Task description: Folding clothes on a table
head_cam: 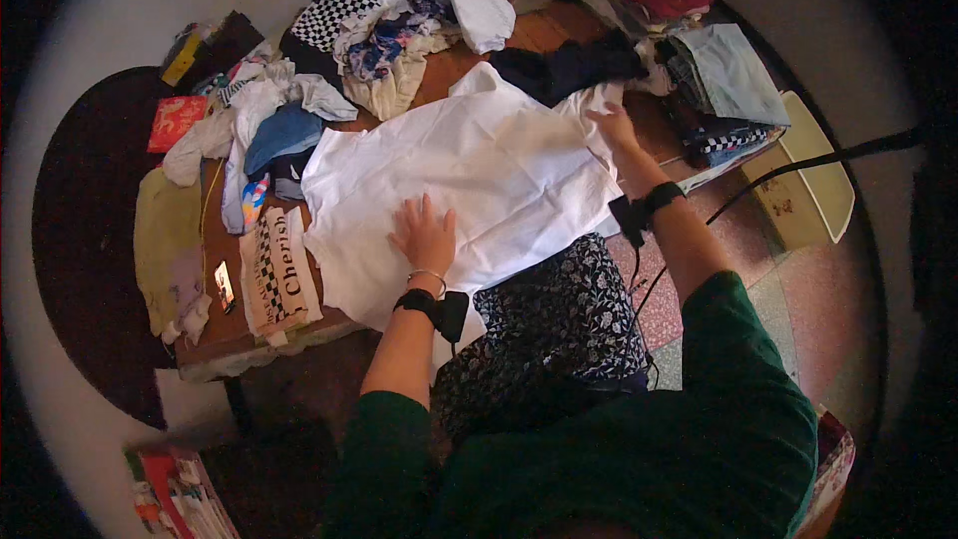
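Observation:
A white cotton garment (449, 165), apparently a T-shirt, is spread over the wooden table with creases across it. Its near edge hangs over the table's front. My left hand (426, 232) lies flat on the cloth near its lower left, fingers spread and holding nothing. At the far right corner, my right hand (615, 127) touches a sleeve-like part of the garment. Its fingers are slightly blurred, so whether they pinch the fabric is unclear. Black straps with small devices sit on both wrists.
Piled clothes (397, 37) line the table's far side. Folded garments (730, 75) stand at the right, above a cream plastic bin (804, 180). A printed cloth (278, 269) and a phone-like object (224, 287) lie left. A black cable (816, 157) crosses the right side.

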A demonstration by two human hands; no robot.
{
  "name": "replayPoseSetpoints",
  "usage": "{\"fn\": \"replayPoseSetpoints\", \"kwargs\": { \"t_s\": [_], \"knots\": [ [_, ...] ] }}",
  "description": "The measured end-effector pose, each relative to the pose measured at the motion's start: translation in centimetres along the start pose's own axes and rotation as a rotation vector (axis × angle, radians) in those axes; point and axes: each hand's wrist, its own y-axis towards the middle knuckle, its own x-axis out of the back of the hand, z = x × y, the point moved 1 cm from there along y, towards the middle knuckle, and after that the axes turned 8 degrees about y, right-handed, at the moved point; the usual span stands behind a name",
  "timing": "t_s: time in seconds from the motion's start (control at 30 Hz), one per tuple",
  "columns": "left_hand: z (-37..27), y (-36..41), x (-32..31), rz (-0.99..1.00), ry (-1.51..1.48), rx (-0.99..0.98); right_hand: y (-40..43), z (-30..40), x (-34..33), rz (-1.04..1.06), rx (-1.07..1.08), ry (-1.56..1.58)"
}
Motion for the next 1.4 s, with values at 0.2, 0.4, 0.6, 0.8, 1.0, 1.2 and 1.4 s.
{"fn": "replayPoseSetpoints", "kwargs": {
  "t_s": [0.2,0.4,0.6,0.8,1.0,1.2,1.4],
  "knots": [
    [1.1,-1.3,-1.5,-0.13,0.152,-0.032,4.9,0.4,1.2,-0.255,-0.211,-0.232],
    [1.1,-1.5,-1.3,-0.148,0.18,-0.02,4.2,7.7,-6.0,-0.264,-0.208,-0.105],
    [1.3,-1.6,-1.3,-0.175,0.148,-0.031,3.5,9.0,-9.3,-0.218,-0.142,-0.618],
    [1.0,-1.5,-0.9,-0.177,0.096,-0.036,10.4,2.7,-5.7,-0.181,0.159,-0.468],
    [1.1,-1.6,-0.6,-0.185,0.069,-0.015,11.3,10.0,0.6,-0.104,0.157,0.489],
    [0.9,-1.4,-0.7,-0.203,0.057,-0.015,11.3,21.8,5.9,0.006,0.348,0.739],
    [1.8,-1.9,-0.4,-0.198,0.058,-0.003,13.9,28.1,0.7,0.305,0.605,0.167]
  ]
}}
